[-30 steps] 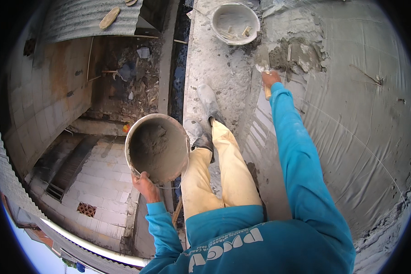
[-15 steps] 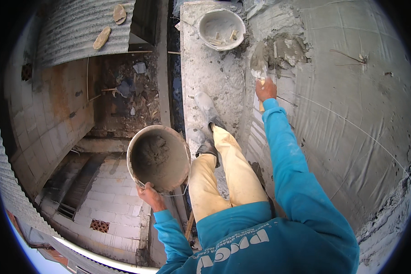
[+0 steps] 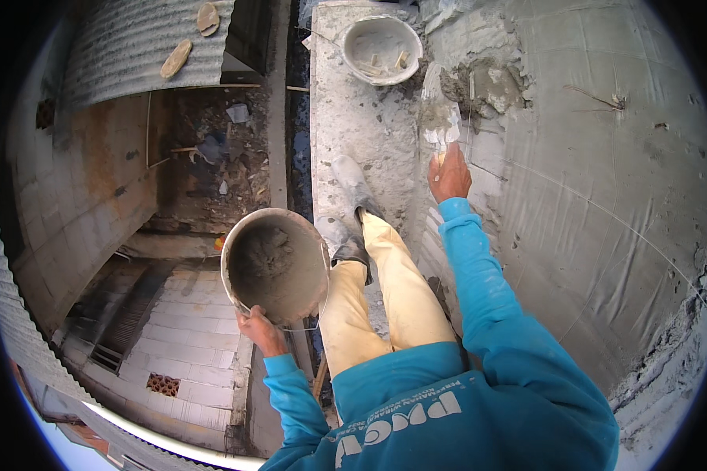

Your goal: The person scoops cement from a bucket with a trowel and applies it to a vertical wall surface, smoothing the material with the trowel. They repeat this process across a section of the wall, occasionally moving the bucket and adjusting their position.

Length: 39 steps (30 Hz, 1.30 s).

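My left hand (image 3: 261, 330) is closed on the near rim of a round bucket (image 3: 316, 292) beside my left leg. Grey wet mortar (image 3: 272, 257) lies inside it. In my right hand (image 3: 450, 173) is the handle of a trowel (image 3: 440, 119), its blade pointing away from me along the base of the wall. The blade is smeared with grey and lies just left of a rough, wet mortar patch (image 3: 498, 85) on the wall. Whether the blade touches the wall I cannot tell. My right fingers are wrapped round the handle, which they mostly hide.
A second bucket (image 3: 418, 59) with mortar and small pale pieces stands ahead on the concrete ledge (image 3: 353, 118) under my boots. Left of the ledge is a drop to a littered lower area (image 3: 247, 157). A string (image 3: 581, 196) crosses the plastered wall (image 3: 613, 141) on the right.
My right hand has moved slightly left and nearer to me with the trowel, whose blade has come away from the mortar patch. My left hand still holds the bucket in nearly the same place.
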Each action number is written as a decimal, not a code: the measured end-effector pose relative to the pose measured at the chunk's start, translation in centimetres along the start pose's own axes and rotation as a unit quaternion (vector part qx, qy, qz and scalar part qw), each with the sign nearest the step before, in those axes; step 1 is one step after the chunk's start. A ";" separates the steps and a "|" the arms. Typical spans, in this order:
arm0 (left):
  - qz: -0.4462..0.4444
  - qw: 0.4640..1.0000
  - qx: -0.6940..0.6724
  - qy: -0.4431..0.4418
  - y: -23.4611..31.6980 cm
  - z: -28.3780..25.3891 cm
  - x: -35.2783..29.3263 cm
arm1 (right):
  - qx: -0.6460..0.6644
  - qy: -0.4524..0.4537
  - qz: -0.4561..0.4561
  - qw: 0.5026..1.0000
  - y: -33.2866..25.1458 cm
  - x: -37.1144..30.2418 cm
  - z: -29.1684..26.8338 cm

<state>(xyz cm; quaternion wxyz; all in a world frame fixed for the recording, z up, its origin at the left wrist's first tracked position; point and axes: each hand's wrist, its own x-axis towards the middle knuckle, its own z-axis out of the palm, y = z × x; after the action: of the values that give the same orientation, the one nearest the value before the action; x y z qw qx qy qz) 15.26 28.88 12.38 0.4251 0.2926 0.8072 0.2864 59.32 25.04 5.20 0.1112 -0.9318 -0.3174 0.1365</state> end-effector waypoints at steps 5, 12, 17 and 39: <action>0.003 1.000 0.009 0.007 0.4 -0.1 -0.6 | 0.208 -0.192 -0.146 0.948 -5.1 -3.3 -7.2; -0.014 0.999 -0.028 0.009 0.5 -0.6 -1.0 | 0.409 -0.292 0.264 0.823 -4.0 0.0 -9.0; -0.017 1.000 -0.011 -0.002 0.3 -1.9 -1.8 | 0.364 -0.274 0.282 0.844 -1.8 -5.7 -8.3; -0.023 0.998 -0.061 0.023 -0.5 -1.0 -2.6 | 0.469 -0.262 0.322 0.779 0.5 0.9 -0.9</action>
<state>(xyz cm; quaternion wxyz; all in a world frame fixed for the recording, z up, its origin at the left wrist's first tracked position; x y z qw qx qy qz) 15.51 26.53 13.84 0.4300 0.2411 0.8042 0.3321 60.59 25.15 5.69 0.3967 -0.7402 0.0880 0.5357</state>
